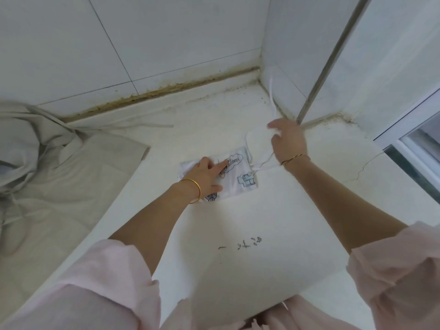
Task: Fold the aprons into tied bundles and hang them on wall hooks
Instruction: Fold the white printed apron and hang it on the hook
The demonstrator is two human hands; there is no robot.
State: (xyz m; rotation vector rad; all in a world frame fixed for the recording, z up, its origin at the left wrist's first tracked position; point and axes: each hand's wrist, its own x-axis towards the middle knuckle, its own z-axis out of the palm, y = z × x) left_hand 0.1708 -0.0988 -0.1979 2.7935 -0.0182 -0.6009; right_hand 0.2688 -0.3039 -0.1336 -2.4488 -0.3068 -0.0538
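On the left edge of the white ledge [238,222], a grey apron [47,163] lies loose and rumpled, one strap trailing along the back wall joint. We judge it is waiting its turn, parked where it stays clear of the work.

- Mid-ledge: the task's thing, a white printed apron [242,172], is folded down to a small flat packet. It sits well in from the front edge.
- Left hand [207,175], gold bangle [194,190] at the wrist: flat, fingers straight, pressing on the packet. Likely reason: to pin the folds so that they don't spring open while the ties are handled.
- Just right of the packet: the white ties [247,144] loop out over the ledge. One runs up into the back right corner against the tiled wall [142,44].
- Right hand [288,139]: over the ties, fingers spread loosely and blurred. We cannot tell whether a tie is caught under them. Our reading: it is gathering the ties to wrap the packet.
- Far right: a window frame [416,139] beside the ledge.

Containers: none in view; the ledge alone carries both aprons. No hooks show, so hanging looks some way off.
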